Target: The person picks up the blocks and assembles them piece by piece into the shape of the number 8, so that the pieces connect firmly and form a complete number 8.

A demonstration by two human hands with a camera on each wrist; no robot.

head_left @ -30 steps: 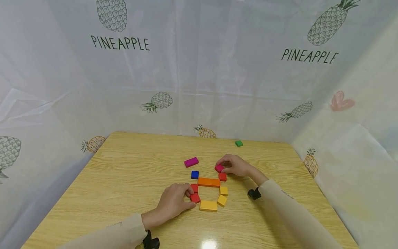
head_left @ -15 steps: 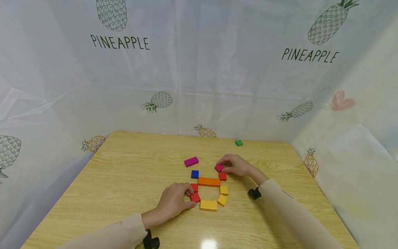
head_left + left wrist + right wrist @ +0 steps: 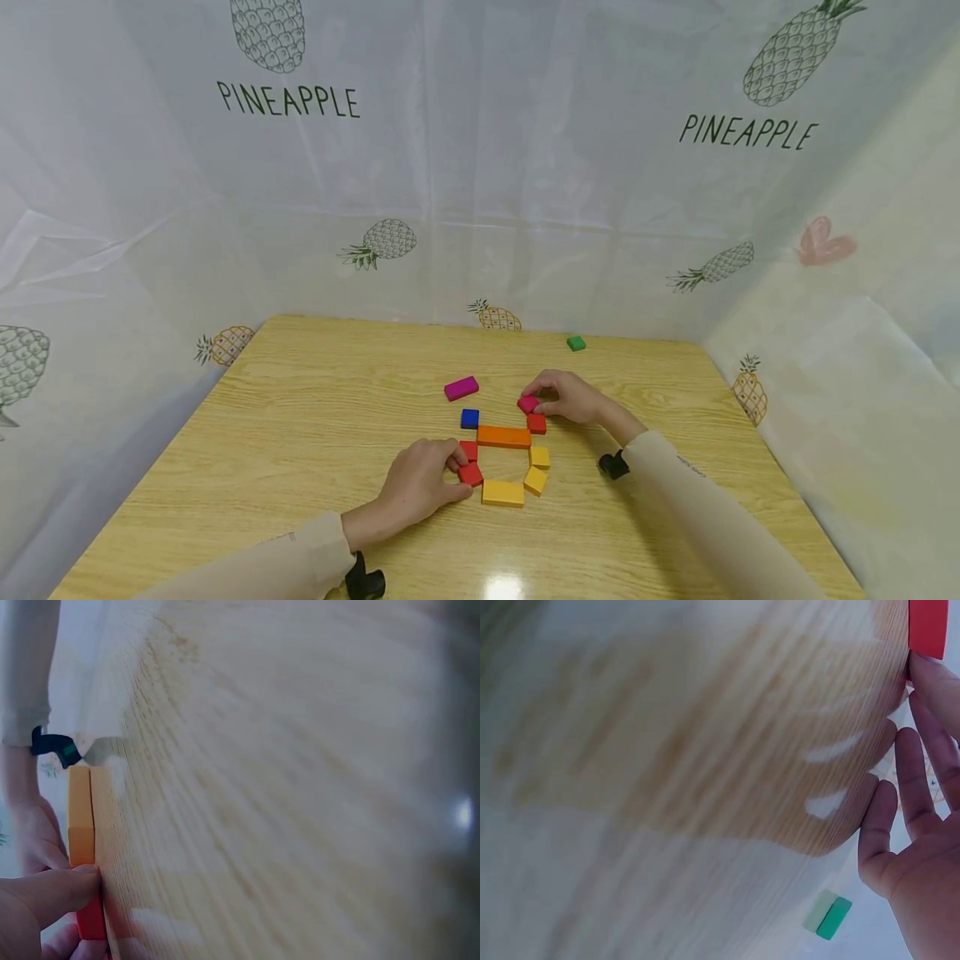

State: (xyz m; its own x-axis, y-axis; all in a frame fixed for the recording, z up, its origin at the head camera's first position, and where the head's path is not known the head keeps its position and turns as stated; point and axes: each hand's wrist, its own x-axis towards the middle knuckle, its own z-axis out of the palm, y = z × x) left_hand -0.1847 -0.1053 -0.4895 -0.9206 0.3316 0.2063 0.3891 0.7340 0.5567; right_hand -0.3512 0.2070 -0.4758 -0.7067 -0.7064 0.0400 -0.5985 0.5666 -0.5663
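Observation:
My left hand (image 3: 422, 479) pinches a red square block (image 3: 471, 475) between thumb and fingers, low on the left of a ring of coloured blocks. In the left wrist view its thumb presses the red block (image 3: 91, 919) beside an orange-yellow one (image 3: 81, 814). A second red block (image 3: 468, 451) touches it, partly under the fingers. At the ring's upper right, my right hand (image 3: 572, 397) holds a pink block (image 3: 528, 404) by its edges. Just below that lies another red block (image 3: 537, 423), at one end of a long orange block (image 3: 504, 437).
A blue block (image 3: 469, 418) sits at the orange block's left end. Yellow blocks (image 3: 539, 457) and a longer yellow-orange block (image 3: 502, 493) form the right and near sides. Farther off lie a magenta block (image 3: 461, 388) and a green block (image 3: 576, 343) on the wooden table (image 3: 337, 400).

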